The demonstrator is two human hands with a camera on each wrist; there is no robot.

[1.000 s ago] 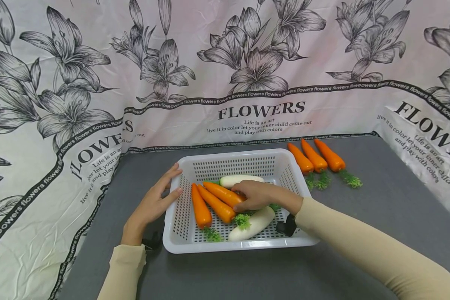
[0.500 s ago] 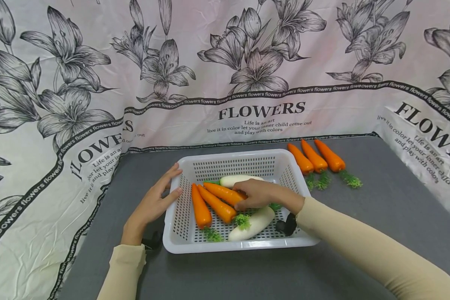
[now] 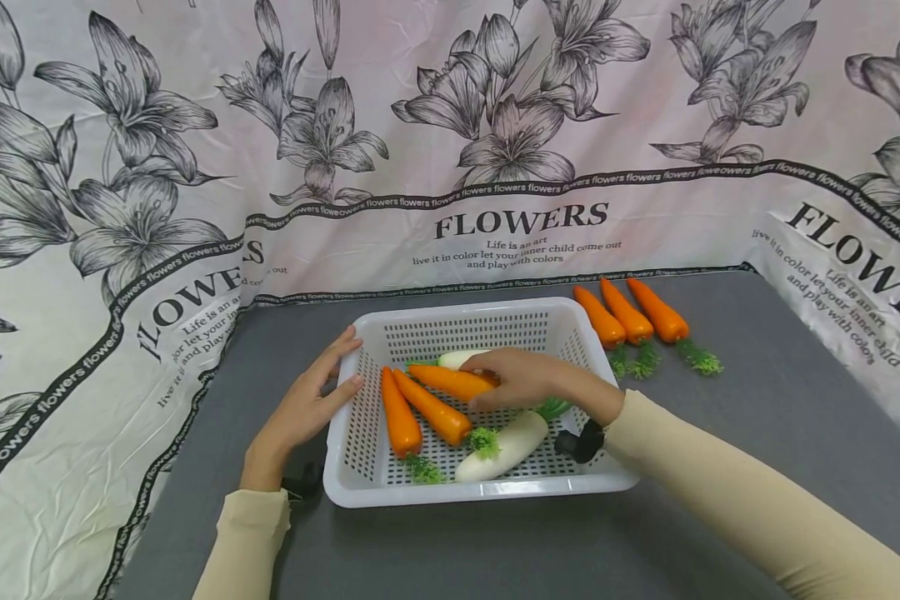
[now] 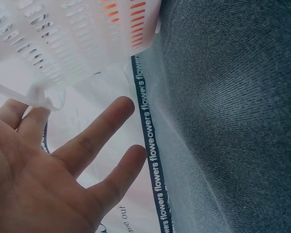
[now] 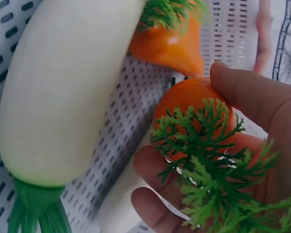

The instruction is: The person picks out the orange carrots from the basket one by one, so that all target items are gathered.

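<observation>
My right hand [image 3: 525,377] reaches into the white plastic basket [image 3: 480,490] and grips a toy carrot [image 3: 450,382] by its thick end. In the right wrist view the carrot's green leaves [image 5: 208,160] spill over the fingers. Two other carrots lie left of it, the leftmost carrot [image 3: 401,421] beside the basket wall. A white radish [image 3: 506,450] lies in front of my right hand, and a second radish [image 3: 456,358] behind it is partly hidden. My left hand [image 3: 307,404] rests against the basket's left rim; in the left wrist view two fingers [image 4: 99,128] stretch out straight, off the rim.
Outside the basket, at the back right, three carrots [image 3: 630,317] lie side by side on the grey tabletop [image 3: 765,400]. A white cloth printed with flowers [image 3: 510,242] stands behind and along both sides of the table.
My right hand has shifted slightly right with the carrot, which now lies more level and apart from the two carrots on its left. The left hand keeps its place on the rim.
</observation>
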